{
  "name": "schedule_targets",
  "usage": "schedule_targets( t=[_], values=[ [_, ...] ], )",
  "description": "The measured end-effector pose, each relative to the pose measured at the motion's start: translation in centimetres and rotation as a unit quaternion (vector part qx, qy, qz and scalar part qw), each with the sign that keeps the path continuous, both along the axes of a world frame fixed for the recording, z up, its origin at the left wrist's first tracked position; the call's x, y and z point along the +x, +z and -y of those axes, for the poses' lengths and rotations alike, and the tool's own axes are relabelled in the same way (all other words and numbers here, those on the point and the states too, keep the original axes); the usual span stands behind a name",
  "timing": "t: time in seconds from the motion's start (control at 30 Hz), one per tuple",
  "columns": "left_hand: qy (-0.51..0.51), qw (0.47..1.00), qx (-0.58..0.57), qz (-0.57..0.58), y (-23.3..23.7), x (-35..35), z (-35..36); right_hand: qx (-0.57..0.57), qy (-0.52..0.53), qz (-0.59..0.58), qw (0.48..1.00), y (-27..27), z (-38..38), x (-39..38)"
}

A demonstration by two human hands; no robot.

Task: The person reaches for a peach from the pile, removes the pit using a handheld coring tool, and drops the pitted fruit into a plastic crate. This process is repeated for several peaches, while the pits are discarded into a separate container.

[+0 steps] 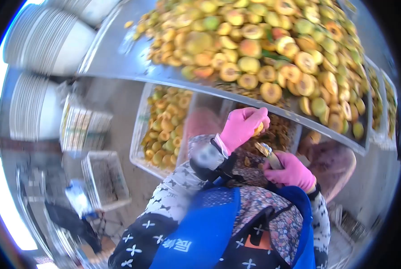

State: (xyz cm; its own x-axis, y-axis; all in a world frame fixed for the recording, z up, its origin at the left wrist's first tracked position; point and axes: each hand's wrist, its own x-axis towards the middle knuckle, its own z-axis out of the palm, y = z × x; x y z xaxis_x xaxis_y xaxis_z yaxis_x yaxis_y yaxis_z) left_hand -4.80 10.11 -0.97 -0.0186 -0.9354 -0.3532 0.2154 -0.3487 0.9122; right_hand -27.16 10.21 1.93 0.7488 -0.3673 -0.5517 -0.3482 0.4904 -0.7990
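My left hand [241,129], in a pink glove, is closed round a piece of yellow peach [258,129] just in front of the table edge. Only a small part of that fruit shows past the fingers. Lower and to the right, my right hand [293,171], also gloved in pink, grips a metal pitting spoon [268,154] by its handle. The spoon's shiny head points up and left, apart from the fruit. Halved yellow peaches [249,49] with pits are heaped on the metal table [113,56] ahead of both hands.
A white crate [137,150] of halved peaches stands under the table at left. Between my legs is a bin [294,134] of brown scraps. Stacked pale trays [43,40] and an open crate [105,179] are farther left. More fruit-filled crates [382,103] line the right.
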Motion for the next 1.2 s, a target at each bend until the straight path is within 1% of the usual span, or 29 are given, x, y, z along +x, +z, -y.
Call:
schedule_targets(
  t=[0.03, 0.07, 0.1, 0.13, 0.17, 0.2, 0.23, 0.33, 0.37, 0.43, 0.47, 0.5, 0.53, 0.57, 0.6, 0.67, 0.7, 0.8, 0.83, 0.87, 0.9, 0.93, 0.97, 1.03, 1.07, 1.13, 1.2],
  values=[
    [0.056, 0.994, -0.024, 0.095, 0.6, 1.3, -1.4, -0.252, 0.051, -0.022, 0.966, -1.7, -0.5, -0.9],
    [0.101, 0.979, -0.039, 0.171, 0.3, 3.5, -2.7, -0.488, 0.084, -0.034, 0.868, -4.2, -0.7, -2.2],
    [0.112, 0.949, -0.012, 0.294, 2.5, 6.3, -4.0, -0.694, 0.100, -0.041, 0.712, -5.7, -0.6, -2.4],
    [0.150, 0.874, -0.068, 0.456, 1.9, 9.5, -5.3, -0.650, 0.082, -0.055, 0.754, -6.2, -0.5, -1.8],
    [0.139, 0.823, -0.014, 0.551, 1.9, 13.1, -6.4, -0.599, 0.061, -0.079, 0.794, -6.4, -0.7, -1.7],
    [0.160, 0.838, 0.012, 0.522, 3.0, 14.9, -6.6, -0.547, 0.035, -0.111, 0.829, -6.3, -0.9, -2.2],
    [0.183, 0.850, 0.037, 0.492, 4.0, 16.7, -6.8, -0.452, 0.067, -0.175, 0.872, -4.7, -0.6, -1.6],
    [0.250, 0.865, -0.125, 0.416, 0.6, 18.3, -2.7, -0.466, 0.089, -0.180, 0.862, -4.5, -0.4, -0.1],
    [0.200, 0.856, -0.128, 0.459, -0.3, 18.0, -0.8, -0.464, 0.098, -0.177, 0.862, -4.6, -0.4, 0.0],
    [0.150, 0.894, -0.092, 0.411, 1.0, 14.1, 3.4, -0.428, 0.085, -0.190, 0.880, -4.6, -0.5, 0.1],
    [0.146, 0.935, -0.053, 0.319, 3.1, 11.6, 5.4, -0.409, 0.077, -0.197, 0.888, -4.6, -0.5, -0.1],
    [0.117, 0.900, -0.078, 0.414, 1.2, 11.3, 7.4, -0.411, 0.082, -0.197, 0.886, -4.6, -0.5, -0.4],
    [0.088, 0.853, -0.101, 0.504, -1.8, 11.8, 9.4, -0.409, 0.072, -0.206, 0.886, -4.6, -0.6, -0.7],
    [0.058, 0.795, -0.124, 0.591, -3.4, 11.8, 10.5, -0.407, 0.062, -0.212, 0.887, -4.6, -0.7, -1.0],
    [0.059, 0.826, -0.075, 0.556, -3.4, 11.0, 10.9, -0.404, 0.049, -0.217, 0.887, -4.7, -0.8, -1.2],
    [0.051, 0.874, 0.025, 0.483, -3.0, 9.5, 11.7, -0.457, 0.061, -0.179, 0.869, -4.3, -0.6, -1.4],
    [0.070, 0.853, 0.013, 0.516, -0.3, 7.7, 10.9, -0.482, 0.066, -0.160, 0.859, -4.2, -0.6, -1.5],
    [0.009, 0.819, -0.030, 0.574, -3.1, 9.0, 11.3, -0.491, 0.014, -0.141, 0.859, -5.4, -0.6, -1.0],
    [0.012, 0.806, -0.079, 0.586, -2.9, 8.9, 10.6, -0.501, 0.005, -0.127, 0.856, -5.4, -0.4, -1.0],
    [0.063, 0.878, -0.099, 0.464, -2.7, 8.7, 10.0, -0.484, -0.029, -0.112, 0.867, -4.8, -0.2, -0.9],
    [0.111, 0.930, -0.116, 0.330, -1.7, 8.1, 9.2, -0.468, -0.063, -0.098, 0.876, -3.9, -0.1, -0.6],
    [0.155, 0.961, -0.128, 0.188, -0.5, 7.2, 8.4, -0.452, -0.096, -0.082, 0.883, -3.2, 0.0, -0.3],
    [0.126, 0.973, -0.153, 0.119, 0.8, 6.0, 7.5, -0.494, -0.158, -0.040, 0.854, -3.2, 0.0, 0.3],
    [0.069, 0.979, -0.192, -0.027, 4.1, 2.9, 4.8, -0.515, -0.205, -0.019, 0.832, -1.0, 0.0, 1.3],
    [0.056, 0.982, -0.168, -0.067, 4.5, 1.6, 3.4, -0.525, -0.225, -0.010, 0.820, 0.1, -0.1, 1.7],
    [0.029, 0.980, -0.123, -0.152, 4.7, -0.6, 1.5, -0.575, -0.212, -0.027, 0.789, 0.8, -0.1, 2.1],
    [-0.004, 0.987, -0.137, -0.088, 4.7, -1.7, 0.1, -0.620, -0.181, -0.062, 0.761, 0.5, -0.2, 2.1]
  ],
)
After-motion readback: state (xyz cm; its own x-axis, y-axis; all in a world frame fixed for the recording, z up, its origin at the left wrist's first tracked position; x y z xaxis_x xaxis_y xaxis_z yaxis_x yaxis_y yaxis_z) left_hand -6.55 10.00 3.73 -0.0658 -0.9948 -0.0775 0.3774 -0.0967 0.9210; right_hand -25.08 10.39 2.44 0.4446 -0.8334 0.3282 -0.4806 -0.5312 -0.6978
